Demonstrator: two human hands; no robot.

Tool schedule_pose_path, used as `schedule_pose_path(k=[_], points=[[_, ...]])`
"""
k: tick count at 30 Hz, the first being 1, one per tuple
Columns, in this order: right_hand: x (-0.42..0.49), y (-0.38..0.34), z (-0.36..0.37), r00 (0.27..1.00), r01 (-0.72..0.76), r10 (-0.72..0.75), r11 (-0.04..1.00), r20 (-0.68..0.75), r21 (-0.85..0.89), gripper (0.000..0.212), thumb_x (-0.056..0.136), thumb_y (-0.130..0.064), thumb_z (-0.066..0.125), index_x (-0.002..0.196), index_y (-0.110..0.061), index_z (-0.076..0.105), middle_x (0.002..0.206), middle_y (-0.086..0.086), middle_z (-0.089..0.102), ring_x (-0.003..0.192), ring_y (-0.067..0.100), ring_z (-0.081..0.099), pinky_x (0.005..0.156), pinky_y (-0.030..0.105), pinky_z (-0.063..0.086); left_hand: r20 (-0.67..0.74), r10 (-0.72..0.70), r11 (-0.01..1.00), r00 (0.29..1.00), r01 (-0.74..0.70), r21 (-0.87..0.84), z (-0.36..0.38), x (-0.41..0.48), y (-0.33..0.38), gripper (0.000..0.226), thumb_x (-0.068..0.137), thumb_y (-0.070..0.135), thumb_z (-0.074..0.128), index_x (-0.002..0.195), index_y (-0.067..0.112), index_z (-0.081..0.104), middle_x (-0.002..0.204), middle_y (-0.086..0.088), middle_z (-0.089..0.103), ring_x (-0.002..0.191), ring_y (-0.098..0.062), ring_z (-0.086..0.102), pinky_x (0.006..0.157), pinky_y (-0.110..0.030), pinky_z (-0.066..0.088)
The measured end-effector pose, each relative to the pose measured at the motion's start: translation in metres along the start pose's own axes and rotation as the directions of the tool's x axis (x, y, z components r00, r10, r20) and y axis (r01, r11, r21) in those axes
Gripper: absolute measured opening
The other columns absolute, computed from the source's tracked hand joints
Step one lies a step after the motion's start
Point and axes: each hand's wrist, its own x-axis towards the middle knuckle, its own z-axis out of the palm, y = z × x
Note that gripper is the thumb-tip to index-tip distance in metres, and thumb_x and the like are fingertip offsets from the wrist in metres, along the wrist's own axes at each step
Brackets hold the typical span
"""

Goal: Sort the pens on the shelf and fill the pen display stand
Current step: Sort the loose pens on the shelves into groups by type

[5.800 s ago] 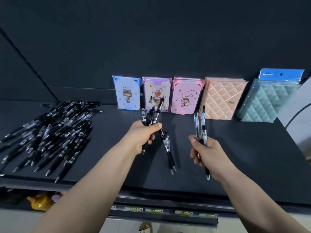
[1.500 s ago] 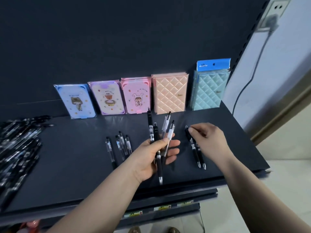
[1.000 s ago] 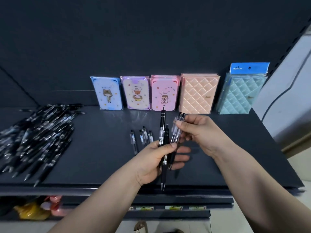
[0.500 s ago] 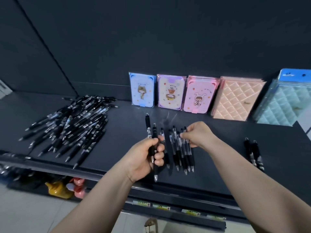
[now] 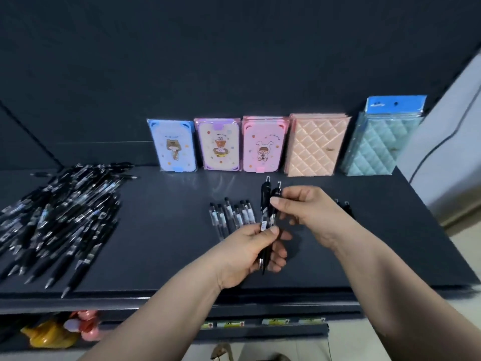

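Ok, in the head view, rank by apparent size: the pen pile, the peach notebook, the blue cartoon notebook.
Largest: pen pile, by far.
Next: peach notebook.
Smallest: blue cartoon notebook, only somewhat smaller than the peach one.

Bare forearms (image 5: 166, 313), bare left hand (image 5: 248, 254), right hand (image 5: 311, 212)

This is a stationery shop. Wrapped notebooks (image 5: 218, 144) stand in a row, faces out, against the back panel of a dark display shelf (image 5: 161, 243), with a heap of near-identical pens (image 5: 59, 212) on it. Small labels (image 5: 260, 323) line the rail below, beside toys (image 5: 52, 332).
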Motion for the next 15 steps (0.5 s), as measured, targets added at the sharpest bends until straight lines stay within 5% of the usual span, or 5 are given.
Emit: schedule_pose_path(k=[5, 8, 10, 15], points=[[-0.022, -0.004, -0.052, 0.992, -0.016, 0.011, 0.999, -0.124, -0.045, 0.007, 0.084, -0.006, 0.068, 0.077, -0.008, 0.069, 0.064, 0.003, 0.064, 0.052, 0.007, 0.051, 0.049, 0.017, 0.041, 0.024, 0.021, 0.949, 0.999, -0.028, 0.315, 0.044, 0.027, 0.000, 0.022, 0.096, 0.024, 0.051, 0.107, 0.006, 0.056, 0.083, -0.009, 0.063, 0.070, -0.016, 0.061, 0.069, -0.030, 0.056], [-0.023, 0.001, -0.110, 0.925, -0.081, 0.019, 0.986, -0.379, -0.149, 0.014, 0.083, -0.002, 0.068, 0.070, -0.007, 0.067, 0.061, 0.008, 0.062, 0.046, 0.009, 0.048, 0.046, 0.018, 0.043, 0.007, 0.294, 0.567, 0.956, -0.180, 0.804, 0.048, 0.049, -0.001, 0.047, 0.086, 0.044, 0.061, 0.127, 0.021, 0.050, 0.106, 0.006, 0.061, 0.092, -0.009, 0.059, 0.088, -0.028, 0.048], [-0.020, 0.013, -0.139, 0.884, -0.227, 0.036, 0.905, -0.467, -0.360, 0.014, 0.079, -0.005, 0.070, 0.065, -0.006, 0.068, 0.056, 0.006, 0.061, 0.046, 0.013, 0.049, 0.050, 0.024, 0.044, 0.024, 0.478, 0.311, 0.878, -0.195, 0.930, 0.044, 0.056, -0.001, 0.051, 0.087, 0.047, 0.057, 0.131, 0.024, 0.048, 0.120, 0.005, 0.056, 0.107, -0.012, 0.056, 0.094, -0.029, 0.044], [-0.010, 0.051, -0.150, 0.859, -0.455, 0.208, 0.730, -0.469, -0.510, 0.025, 0.076, -0.015, 0.069, 0.058, -0.007, 0.054, 0.048, 0.009, 0.054, 0.044, 0.020, 0.048, 0.055, 0.036, 0.051, 0.043, 0.574, 0.083, 0.818, -0.110, 0.990, 0.035, 0.069, -0.012, 0.047, 0.089, 0.038, 0.056, 0.131, 0.017, 0.051, 0.127, -0.001, 0.053, 0.112, -0.024, 0.054, 0.095, -0.034, 0.043]])
